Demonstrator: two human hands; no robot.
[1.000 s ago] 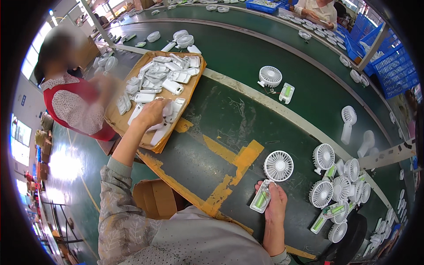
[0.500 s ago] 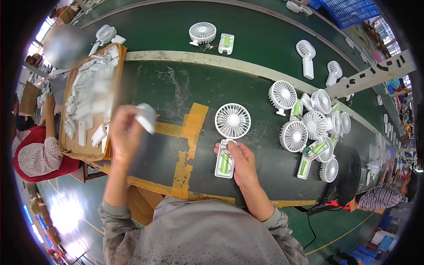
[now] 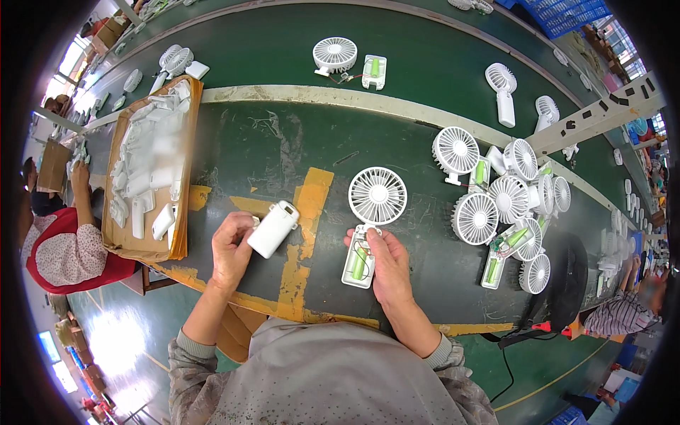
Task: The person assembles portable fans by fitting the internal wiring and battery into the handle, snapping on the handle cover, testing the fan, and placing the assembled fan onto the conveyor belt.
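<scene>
One casing (image 3: pixel 274 230) moved rightward, one fan (image 3: pixel 377 198) held

Green Underfoot, Bright at the Edges

A glossy green floor (image 3: pixel 545 358) shows on both sides, crossed by thin yellow lines (image 3: pixel 552 379), with a blazing white patch of glare (image 3: pixel 113 347) at the left. A dark green, flat-topped worktable (image 3: pixel 404 152), its near edge trimmed in worn yellow tape (image 3: pixel 474 328), meets a broad green conveyor belt (image 3: pixel 425 64) along a pale, narrow rail (image 3: pixel 283 92). A white post with black marks (image 3: pixel 595 117) slants at the right. Bright rectangular windows (image 3: pixel 49 347) line the left rim.
</scene>
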